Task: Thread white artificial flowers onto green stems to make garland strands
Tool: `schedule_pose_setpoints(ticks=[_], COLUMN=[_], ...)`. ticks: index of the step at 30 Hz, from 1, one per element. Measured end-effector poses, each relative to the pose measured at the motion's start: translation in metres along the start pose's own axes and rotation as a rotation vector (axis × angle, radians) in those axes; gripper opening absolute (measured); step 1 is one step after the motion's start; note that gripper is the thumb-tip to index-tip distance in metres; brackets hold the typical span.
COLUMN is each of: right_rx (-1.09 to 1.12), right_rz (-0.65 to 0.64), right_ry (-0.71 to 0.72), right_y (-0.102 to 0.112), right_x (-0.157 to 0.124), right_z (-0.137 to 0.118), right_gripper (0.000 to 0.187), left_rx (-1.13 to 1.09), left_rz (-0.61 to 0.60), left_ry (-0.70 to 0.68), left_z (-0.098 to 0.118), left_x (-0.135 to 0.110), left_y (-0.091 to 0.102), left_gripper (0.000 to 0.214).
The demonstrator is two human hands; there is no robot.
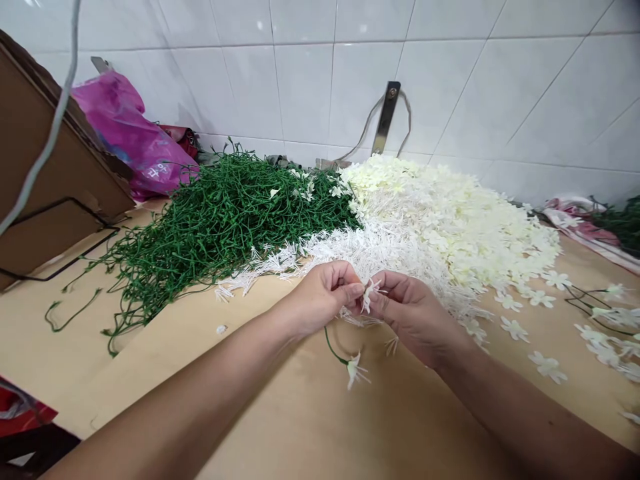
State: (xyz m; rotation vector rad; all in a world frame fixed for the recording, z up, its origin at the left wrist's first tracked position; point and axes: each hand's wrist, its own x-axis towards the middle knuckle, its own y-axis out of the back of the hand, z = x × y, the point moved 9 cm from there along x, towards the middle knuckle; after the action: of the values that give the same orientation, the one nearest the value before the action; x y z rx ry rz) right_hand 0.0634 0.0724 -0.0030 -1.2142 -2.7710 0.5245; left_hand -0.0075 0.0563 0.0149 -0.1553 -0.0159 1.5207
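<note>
Pinching white flower (pixel 369 297) between left hand (pixel 320 297) and right hand (pixel 416 313) | facing heaped green stems (pixel 240 213), white sprigs (pixel 387 248), cream petals (pixel 465 213) | noting pink bag (pixel 145 143) beside cardboard box (pixel 55 160), contents hidden

Head cam, worn by the person, looked fwd & down over the table (pixel 310 427), close in; forearms (pixel 195 387) entered from btm L & R. L hand (pixel 323 297) & R hand (pixel 413 313) sat approx mid-frame. View faced the tiled wall (pixel 303 87), farther off, up top.
</note>
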Motion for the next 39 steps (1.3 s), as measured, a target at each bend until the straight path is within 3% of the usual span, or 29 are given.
schedule_pose_setpoints(ticks=[13,17,29,39], right_rx=[0.125,0.138,0.005,-0.151], right_rz=[-0.088,-0.08,0.024,-0.065], right_ry=[-0.085,-0.097,0.042,0.142], right_y=[0.001,0.001,0.005,0.001], right_x=[0.002,0.003,0.001,0.001], right_z=[0.007,0.011,0.002,-0.008], right_gripper=[0.008,0.009,0.022,0.019], left_rx=[0.196,0.197,0.047,0.087], left_rz=[-0.12,-0.092,0.025,-0.01], left_ry=[-0.015,0.001,0.039,0.009], left_z=[-0.002,-0.003,-0.012,-0.009], left_x=[0.002,0.004,-0.002,-0.001], left_y=[-0.001,0.001,-0.001,-0.001], left_gripper=[0.026,0.023,0.024,0.024])
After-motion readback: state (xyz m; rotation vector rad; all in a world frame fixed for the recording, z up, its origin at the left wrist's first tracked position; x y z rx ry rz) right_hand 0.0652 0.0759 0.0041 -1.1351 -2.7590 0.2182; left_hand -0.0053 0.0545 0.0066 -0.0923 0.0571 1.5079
